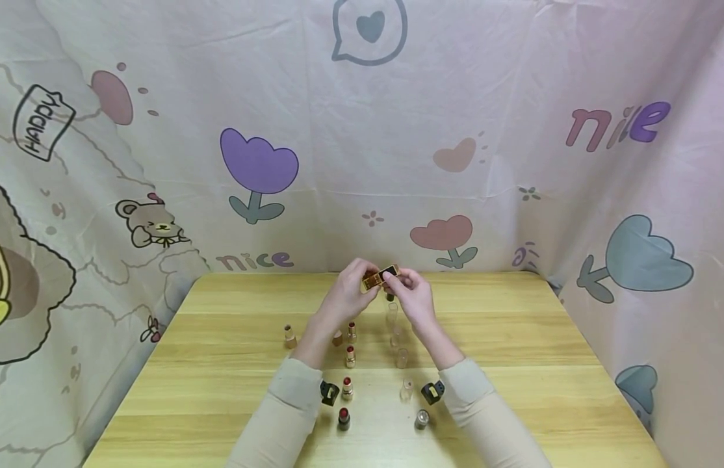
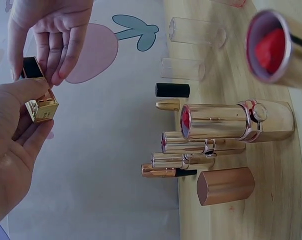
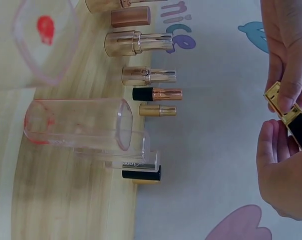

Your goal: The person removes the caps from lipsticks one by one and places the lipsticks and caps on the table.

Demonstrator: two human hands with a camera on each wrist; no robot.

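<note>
Both hands hold one black-and-gold lipstick (image 1: 381,277) raised above the far edge of the table. My left hand (image 1: 349,290) pinches its gold end, thumb across the tube in the left wrist view. At the black end, my right hand (image 1: 413,296) grips with the thumb on the dark face. The right wrist view shows the lipstick (image 3: 299,129) partly covered by the fingers. Below the hands, a row of uncapped lipsticks (image 1: 350,356) stands on the left side. Several clear caps (image 1: 402,357) form a row on the right.
A wooden table (image 1: 221,390) lies in front of a printed cloth backdrop (image 1: 338,130). Left of the left forearm stands a rose-gold lipstick (image 1: 289,338). A copper cap (image 2: 225,186) is beside the lipstick row. Nearest me are a dark lipstick (image 1: 344,419) and a grey cap (image 1: 422,419).
</note>
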